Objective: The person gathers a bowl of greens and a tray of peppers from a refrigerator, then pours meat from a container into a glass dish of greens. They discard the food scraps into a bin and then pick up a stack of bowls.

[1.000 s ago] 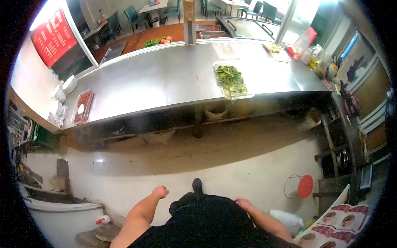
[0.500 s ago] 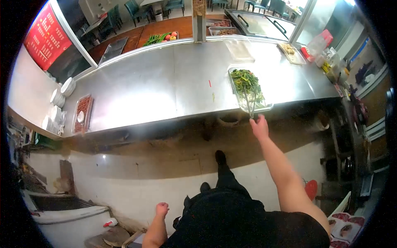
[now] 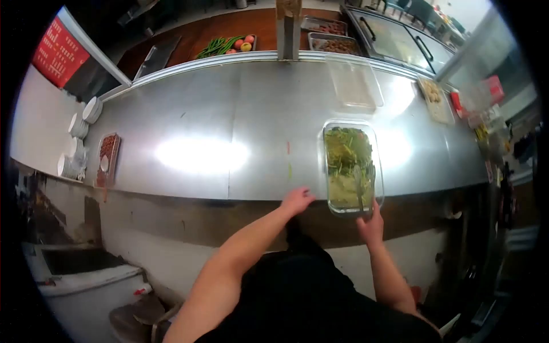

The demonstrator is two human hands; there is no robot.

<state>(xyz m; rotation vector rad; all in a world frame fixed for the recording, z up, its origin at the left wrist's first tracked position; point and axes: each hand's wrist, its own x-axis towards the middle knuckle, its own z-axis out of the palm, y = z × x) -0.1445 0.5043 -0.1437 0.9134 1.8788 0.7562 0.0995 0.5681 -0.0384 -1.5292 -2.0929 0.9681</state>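
A clear rectangular container (image 3: 327, 188) of chopped leafy greens (image 3: 346, 148) sits at the front edge of the steel counter. Metal tongs (image 3: 359, 186) lie in it, handle end toward the front rim. My right hand (image 3: 372, 224) grips the container's front right corner, close to the tongs' end. Just left of the container, at the counter edge, my left hand (image 3: 297, 200) is empty, its fingers loosely bent and apart, not touching the container.
Behind the container lies a clear lid (image 3: 353, 86). A tray of pale food (image 3: 437, 103) and bags stand at the right. At the far left are stacked white bowls (image 3: 78, 126) and a tray of reddish food (image 3: 107, 150). Vegetables and fruit (image 3: 229, 46) sit beyond the window frame.
My left hand has risen from low beside my body to the counter edge. My right hand has shifted from the tongs' end to the container's corner. The view has moved closer to the counter.
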